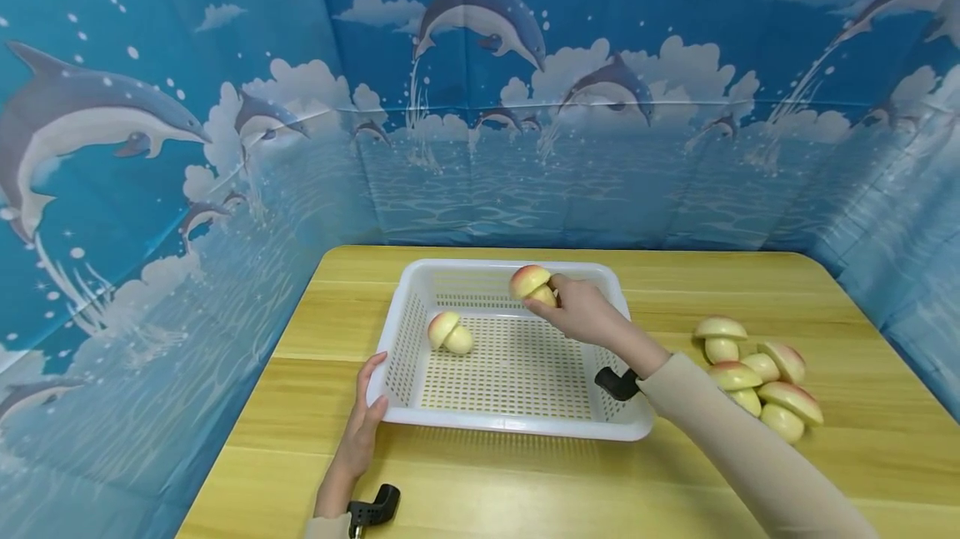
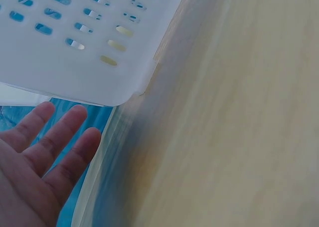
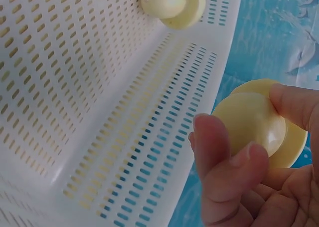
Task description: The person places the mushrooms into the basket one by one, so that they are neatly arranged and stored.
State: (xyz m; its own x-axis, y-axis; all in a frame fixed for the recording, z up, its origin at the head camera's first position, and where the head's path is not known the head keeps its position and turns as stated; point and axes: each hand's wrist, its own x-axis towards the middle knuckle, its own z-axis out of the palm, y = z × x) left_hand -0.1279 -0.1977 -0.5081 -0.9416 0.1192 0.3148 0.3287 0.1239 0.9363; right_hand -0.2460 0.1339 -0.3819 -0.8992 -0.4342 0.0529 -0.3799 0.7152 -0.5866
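My right hand pinches a toy mushroom by its pale stem, above the far part of a white plastic basket. Its cap is yellow blushed with red. In the right wrist view, thumb and fingers curl round the mushroom beside the basket wall. A second mushroom lies on its side inside the basket, towards the left. At the basket's front left corner is my left hand, fingers spread and fairly straight, fingertips right at the rim. The left wrist view shows those fingers extended under the perforated wall.
Several more mushrooms sit clustered on the wooden table, right of the basket and beyond my right forearm. A blue dolphin-print curtain hangs behind the table and along both sides. Black wrist mounts are strapped to both wrists.
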